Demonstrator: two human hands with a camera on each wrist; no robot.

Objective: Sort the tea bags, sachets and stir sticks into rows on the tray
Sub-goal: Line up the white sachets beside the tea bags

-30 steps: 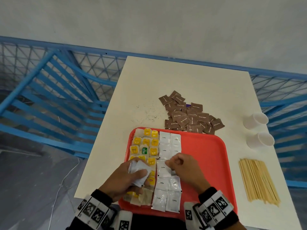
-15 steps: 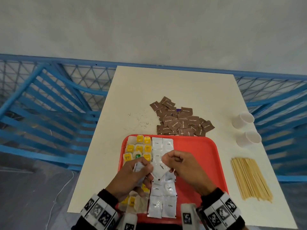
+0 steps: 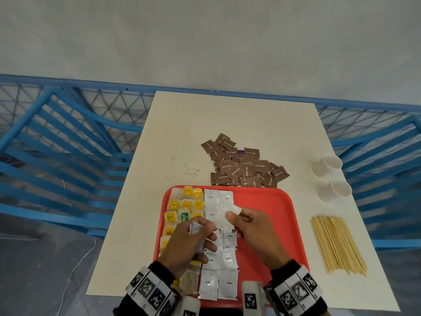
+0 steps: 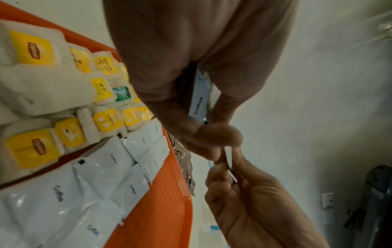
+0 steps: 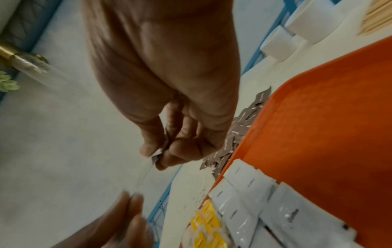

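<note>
Right hand (image 3: 255, 233) pinching white coffee sachet (image 3: 224, 218) between thumb and fingertips, lifting it above red tray (image 3: 268, 215), likely heading for gap in white rows (image 3: 218, 267); left hand (image 3: 186, 244) gripping small stack of same sachets (image 3: 195, 228), probably feeding them across one by one; tea bags (image 3: 182, 208) lying in columns at tray's left; brown sachets (image 3: 243, 165) and stir sticks (image 3: 337, 242) waiting on table (image 3: 227, 119); hands hiding middle rows; stack count impossible to tell.
</note>
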